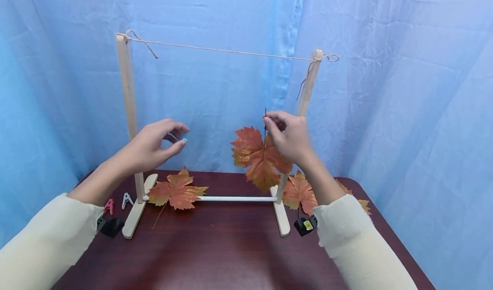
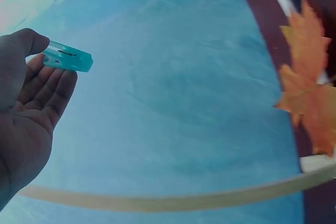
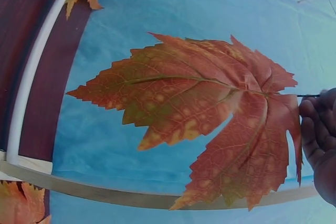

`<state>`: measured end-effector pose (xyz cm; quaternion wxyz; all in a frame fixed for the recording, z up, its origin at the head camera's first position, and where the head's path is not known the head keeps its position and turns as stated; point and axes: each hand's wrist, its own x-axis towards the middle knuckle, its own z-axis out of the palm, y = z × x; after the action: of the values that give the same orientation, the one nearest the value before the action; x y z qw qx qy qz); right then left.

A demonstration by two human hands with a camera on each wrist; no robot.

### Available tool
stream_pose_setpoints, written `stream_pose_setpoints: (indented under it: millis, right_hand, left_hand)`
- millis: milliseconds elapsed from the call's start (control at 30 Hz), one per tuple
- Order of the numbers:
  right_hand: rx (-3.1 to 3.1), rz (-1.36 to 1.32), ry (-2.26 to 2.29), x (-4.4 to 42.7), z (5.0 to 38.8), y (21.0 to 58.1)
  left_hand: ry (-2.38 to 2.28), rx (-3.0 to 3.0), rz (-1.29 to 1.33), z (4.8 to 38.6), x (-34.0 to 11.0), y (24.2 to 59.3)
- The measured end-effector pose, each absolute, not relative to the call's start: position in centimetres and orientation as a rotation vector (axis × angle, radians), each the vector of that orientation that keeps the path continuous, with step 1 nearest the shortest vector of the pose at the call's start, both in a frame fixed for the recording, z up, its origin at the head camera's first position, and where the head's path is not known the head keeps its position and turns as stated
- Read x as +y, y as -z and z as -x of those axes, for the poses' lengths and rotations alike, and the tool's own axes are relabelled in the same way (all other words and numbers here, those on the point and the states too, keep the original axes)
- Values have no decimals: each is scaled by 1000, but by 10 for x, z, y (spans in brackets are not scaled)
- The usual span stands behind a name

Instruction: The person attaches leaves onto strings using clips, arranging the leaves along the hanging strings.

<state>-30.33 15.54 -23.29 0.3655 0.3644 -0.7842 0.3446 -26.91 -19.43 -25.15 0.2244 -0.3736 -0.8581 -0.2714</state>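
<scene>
My right hand pinches the thin dark stem of an orange artificial maple leaf, which hangs blade down from the fingertips. The right wrist view shows that leaf broad and close, its stem running into the fingers. A small teal clothespin is pinched between thumb and fingers of my left hand; in the head view it is mostly hidden by the fingers. Both hands are raised in front of a wooden frame, below the twine strung between its two posts.
Wooden posts stand on flat feet joined by a white rod. One maple leaf lies by the left foot, another by the right. Pink and white clothespins lie on the dark table at left. Blue curtain hangs behind.
</scene>
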Motion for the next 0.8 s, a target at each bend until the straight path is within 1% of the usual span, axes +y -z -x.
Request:
stream_pose_setpoints:
  millis: [500, 800]
  right_hand:
    - [-1967, -834, -873, 167, 304, 211]
    - [-1955, -789, -874, 169, 305, 201]
  left_hand:
    - [636, -2145, 1186, 283, -148, 172]
    - [702, -2022, 1177, 292, -120, 137]
